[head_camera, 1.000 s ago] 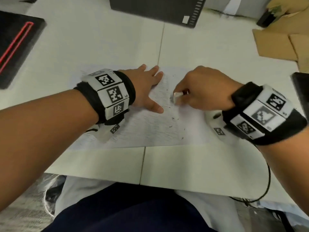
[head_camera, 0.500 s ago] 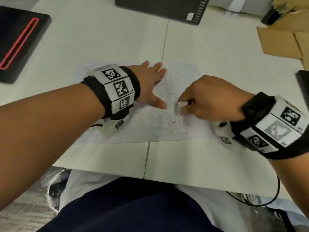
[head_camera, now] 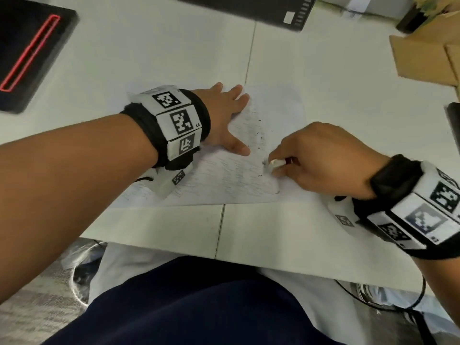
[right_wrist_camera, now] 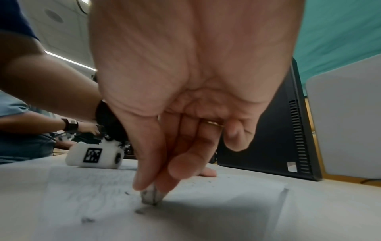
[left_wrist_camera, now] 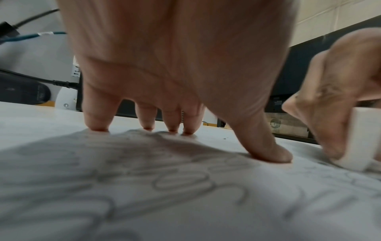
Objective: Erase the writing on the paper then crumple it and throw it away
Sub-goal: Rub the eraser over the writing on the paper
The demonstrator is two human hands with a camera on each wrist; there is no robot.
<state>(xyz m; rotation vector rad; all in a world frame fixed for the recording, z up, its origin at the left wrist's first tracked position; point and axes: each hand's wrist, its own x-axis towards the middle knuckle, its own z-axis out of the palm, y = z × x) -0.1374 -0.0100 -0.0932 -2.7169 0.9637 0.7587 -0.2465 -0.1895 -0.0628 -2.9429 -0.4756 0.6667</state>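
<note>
A white sheet of paper point(head_camera: 224, 180) with faint pencil writing lies flat on the white table point(head_camera: 286, 232). My left hand point(head_camera: 224, 120) presses on its upper part with fingers point(left_wrist_camera: 97, 120) spread and straight, thumb tip down on the sheet. My right hand point(head_camera: 316, 155) pinches a small white eraser point(head_camera: 273, 164) between thumb and fingers, its end touching the paper near the right edge. The eraser point(left_wrist_camera: 216, 154) shows white beside my left thumb; in the right wrist view its grey tip point(right_wrist_camera: 151, 196) meets the paper point(right_wrist_camera: 206, 212). Dark eraser crumbs point(head_camera: 260, 138) dot the sheet.
A black device with a red stripe point(head_camera: 27, 56) lies at the far left. A black computer case point(head_camera: 249, 8) lies at the back, cardboard point(head_camera: 428, 56) at the right. A bin with a plastic liner point(head_camera: 79, 267) stands below the table's front edge. Another person's arm point(right_wrist_camera: 41, 130) is beyond.
My right hand has slid the eraser down the sheet toward me, from mid-page to near the lower right corner. The left hand has kept pressing in the same place.
</note>
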